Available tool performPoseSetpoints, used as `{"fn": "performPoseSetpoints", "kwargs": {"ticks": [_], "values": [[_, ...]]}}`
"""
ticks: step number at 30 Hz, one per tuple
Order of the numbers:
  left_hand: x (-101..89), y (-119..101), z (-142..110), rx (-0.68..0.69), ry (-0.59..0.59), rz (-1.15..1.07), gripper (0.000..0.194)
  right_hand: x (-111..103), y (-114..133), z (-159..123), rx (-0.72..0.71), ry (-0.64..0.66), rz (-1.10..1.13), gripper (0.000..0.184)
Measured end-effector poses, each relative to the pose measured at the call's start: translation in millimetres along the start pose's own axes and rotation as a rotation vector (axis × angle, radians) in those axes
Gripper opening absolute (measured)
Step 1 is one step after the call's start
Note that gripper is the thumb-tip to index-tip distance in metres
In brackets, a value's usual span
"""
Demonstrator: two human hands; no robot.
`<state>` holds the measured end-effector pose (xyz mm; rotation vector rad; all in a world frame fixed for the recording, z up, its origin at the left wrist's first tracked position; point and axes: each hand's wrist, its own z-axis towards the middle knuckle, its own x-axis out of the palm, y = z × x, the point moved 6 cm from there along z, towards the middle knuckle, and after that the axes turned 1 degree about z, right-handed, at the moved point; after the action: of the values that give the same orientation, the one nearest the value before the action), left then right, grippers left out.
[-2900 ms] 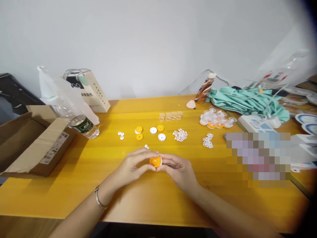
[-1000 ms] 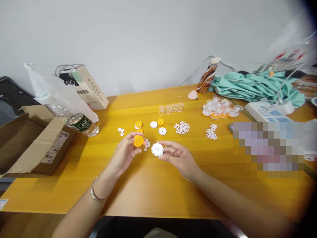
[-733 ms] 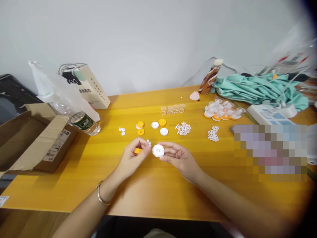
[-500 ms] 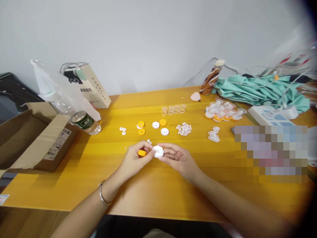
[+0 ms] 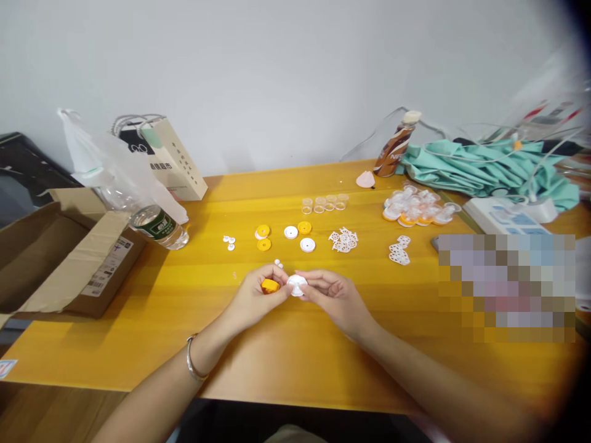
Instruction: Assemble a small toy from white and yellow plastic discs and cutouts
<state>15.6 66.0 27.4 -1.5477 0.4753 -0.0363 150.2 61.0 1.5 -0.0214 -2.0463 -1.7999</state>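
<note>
Between my two hands is a round white plastic disc (image 5: 297, 285), gripped at its edges by both thumbs and fingers. My left hand (image 5: 261, 295) also keeps an orange round plastic piece (image 5: 270, 285) tucked in its curled fingers. My right hand (image 5: 335, 301) is closed on the disc's right side. Just beyond lie small white caps (image 5: 278, 263), white discs (image 5: 307, 245) and orange discs (image 5: 263, 245). Farther off stand several clear little cups (image 5: 319, 205). White lattice pieces (image 5: 343, 240) form a pile to the right.
An open cardboard box (image 5: 111, 271) and a water bottle (image 5: 159, 227) occupy the left, with a paper bag (image 5: 175, 163) behind. At right are a cluster of clear-and-orange pieces (image 5: 410, 206), a drink bottle (image 5: 396, 144), green cloth (image 5: 484, 166) and a white power strip (image 5: 503, 215).
My right thumb has moved onto the face of the white disc, so both thumbs now press on it. The disc has tilted and shifted slightly right.
</note>
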Motion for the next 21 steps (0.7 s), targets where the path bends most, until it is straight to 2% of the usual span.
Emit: {"fn": "performPoseSetpoints", "kwargs": {"ticks": [8, 17, 21], "values": [[-1.3, 0.7, 2.0, 0.022, -0.060, 0.113, 0.022, 1.1, -1.8, -1.4, -0.011, -0.005, -0.008, 0.024], [0.9, 6.6, 3.6, 0.012, -0.049, 0.089, 0.020, -3.4, -9.0, 0.4, 0.072, -0.041, -0.024, 0.031], [0.5, 9.4, 5.9, -0.020, -0.046, 0.074, 0.021, -3.8, -10.9, 3.2, 0.100, -0.002, -0.032, 0.031]]}}
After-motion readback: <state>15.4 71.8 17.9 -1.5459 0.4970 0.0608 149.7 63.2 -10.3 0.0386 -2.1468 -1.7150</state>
